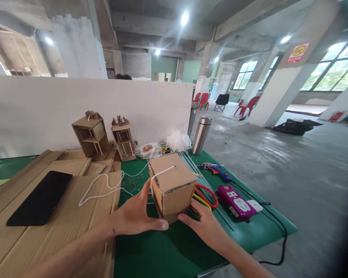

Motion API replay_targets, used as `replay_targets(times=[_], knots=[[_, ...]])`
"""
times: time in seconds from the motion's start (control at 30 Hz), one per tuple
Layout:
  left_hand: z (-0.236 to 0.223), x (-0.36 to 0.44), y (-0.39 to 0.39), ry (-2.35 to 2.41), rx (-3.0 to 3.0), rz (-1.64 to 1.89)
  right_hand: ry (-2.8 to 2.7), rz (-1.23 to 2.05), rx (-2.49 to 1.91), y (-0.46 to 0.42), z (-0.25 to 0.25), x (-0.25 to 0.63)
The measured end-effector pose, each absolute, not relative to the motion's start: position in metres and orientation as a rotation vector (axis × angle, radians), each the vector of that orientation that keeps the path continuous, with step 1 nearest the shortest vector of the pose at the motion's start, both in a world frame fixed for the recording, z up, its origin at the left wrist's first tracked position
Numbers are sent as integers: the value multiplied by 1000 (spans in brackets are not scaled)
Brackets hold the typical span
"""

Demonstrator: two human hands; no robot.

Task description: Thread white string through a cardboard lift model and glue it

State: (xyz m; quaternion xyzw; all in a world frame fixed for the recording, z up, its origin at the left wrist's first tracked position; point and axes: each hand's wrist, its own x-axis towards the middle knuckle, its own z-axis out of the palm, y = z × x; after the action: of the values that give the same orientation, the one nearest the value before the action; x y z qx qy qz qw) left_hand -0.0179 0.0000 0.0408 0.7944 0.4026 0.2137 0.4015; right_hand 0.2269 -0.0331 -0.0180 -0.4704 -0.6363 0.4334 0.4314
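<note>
Between my two hands is a cardboard box (176, 193) with rough cut edges. A white string (101, 175) comes out of a small hole in its top, runs over the left edge and trails in loops onto the flat cardboard. My left hand (139, 214) grips the box's left side, thumb along the lower front edge and fingers up the side. My right hand (203, 218) holds the lower right corner, thumb in front; its other fingers are partly hidden behind the box. The underside of the box cannot be seen.
Cardboard sheets (84, 193) with a black tablet (40, 199) cover the left. Behind stand two cardboard models (94, 137), a bundle of white string (178, 141) and a steel flask (202, 135). Rightward lie a glue gun (217, 170), red cable (210, 193) and purple power strip (237, 204).
</note>
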Motion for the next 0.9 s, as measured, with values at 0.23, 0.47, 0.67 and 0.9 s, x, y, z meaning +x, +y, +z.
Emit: replay_targets(times=[0.23, 0.47, 0.67, 0.9], knots=[[46, -16, -4, 1175, 2030, 571, -2178, 425, -1635, -62, -18, 244], [50, -50, 1, 1103, 2073, 535, -2327, 265, -1853, -54, -4, 240], [36, -59, 2, 1044, 2060, 607, -2101, 304, -1908, -17, 0, 235], [37, -50, -3, 1036, 1973, 587, -1880, 665, -1475, 21, 5, 227]])
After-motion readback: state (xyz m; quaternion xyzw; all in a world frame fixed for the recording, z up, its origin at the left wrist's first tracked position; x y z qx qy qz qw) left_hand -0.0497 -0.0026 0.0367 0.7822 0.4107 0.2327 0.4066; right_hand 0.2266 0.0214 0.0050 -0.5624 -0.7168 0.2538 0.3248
